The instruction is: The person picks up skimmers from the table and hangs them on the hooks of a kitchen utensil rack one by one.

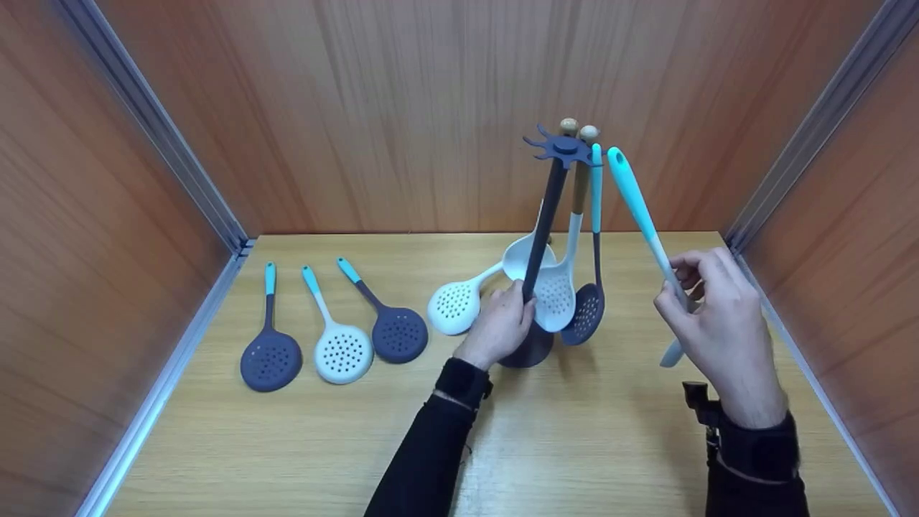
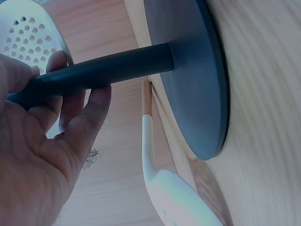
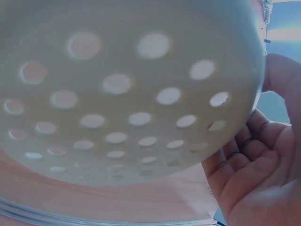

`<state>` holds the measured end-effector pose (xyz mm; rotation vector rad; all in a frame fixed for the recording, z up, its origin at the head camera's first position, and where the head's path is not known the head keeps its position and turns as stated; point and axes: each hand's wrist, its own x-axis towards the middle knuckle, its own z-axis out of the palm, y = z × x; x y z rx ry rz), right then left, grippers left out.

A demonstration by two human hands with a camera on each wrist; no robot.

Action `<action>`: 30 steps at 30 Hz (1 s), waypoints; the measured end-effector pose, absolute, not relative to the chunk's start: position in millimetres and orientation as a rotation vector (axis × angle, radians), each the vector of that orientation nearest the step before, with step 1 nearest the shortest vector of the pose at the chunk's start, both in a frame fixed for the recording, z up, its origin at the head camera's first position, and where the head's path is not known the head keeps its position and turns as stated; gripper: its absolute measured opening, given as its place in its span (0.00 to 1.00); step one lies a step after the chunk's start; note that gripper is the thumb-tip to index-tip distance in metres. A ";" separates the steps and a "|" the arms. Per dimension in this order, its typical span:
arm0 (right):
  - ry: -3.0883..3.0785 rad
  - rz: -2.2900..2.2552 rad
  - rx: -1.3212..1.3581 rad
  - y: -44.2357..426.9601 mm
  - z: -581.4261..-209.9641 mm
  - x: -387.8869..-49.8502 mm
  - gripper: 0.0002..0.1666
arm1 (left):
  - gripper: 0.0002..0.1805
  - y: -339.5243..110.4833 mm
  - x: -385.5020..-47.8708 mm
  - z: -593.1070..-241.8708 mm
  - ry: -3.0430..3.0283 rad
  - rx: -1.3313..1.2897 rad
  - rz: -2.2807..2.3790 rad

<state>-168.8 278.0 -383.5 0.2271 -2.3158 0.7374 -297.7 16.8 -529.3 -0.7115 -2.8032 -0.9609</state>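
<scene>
My left hand (image 1: 499, 324) grips the dark pole (image 1: 547, 215) of a utensil stand, low down above its round base (image 2: 195, 89). At the right, my right hand (image 1: 721, 327) pinches a skimmer (image 1: 642, 208) with a turquoise handle pointing up. Its pale perforated head (image 3: 141, 103) fills much of the right wrist view and shows edge-on in the head view. From the stand's hooked top (image 1: 565, 147) hang a white skimmer (image 1: 555, 296) with a wooden handle, a dark skimmer (image 1: 585, 316) with a turquoise handle, and a white ladle (image 1: 518, 257), partly behind the pole.
A white skimmer (image 1: 454, 309) lies just left of the stand. Farther left lie a dark skimmer (image 1: 400, 334), a white skimmer (image 1: 343, 353) and another dark skimmer (image 1: 271, 361), all turquoise-handled. Wooden panels (image 1: 459, 108) wall the table at the back and both sides.
</scene>
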 end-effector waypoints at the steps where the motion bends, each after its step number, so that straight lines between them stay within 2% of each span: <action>1: -2.322 0.738 0.225 277.6 -383.5 -168.7 0.13 | 0.11 16.9 -297.7 -529.4 -2.803 -0.711 -0.960; 30: -2.374 0.700 0.268 271.0 -385.5 -167.6 0.14 | 0.11 16.5 -300.4 -529.7 -2.774 -0.726 -0.960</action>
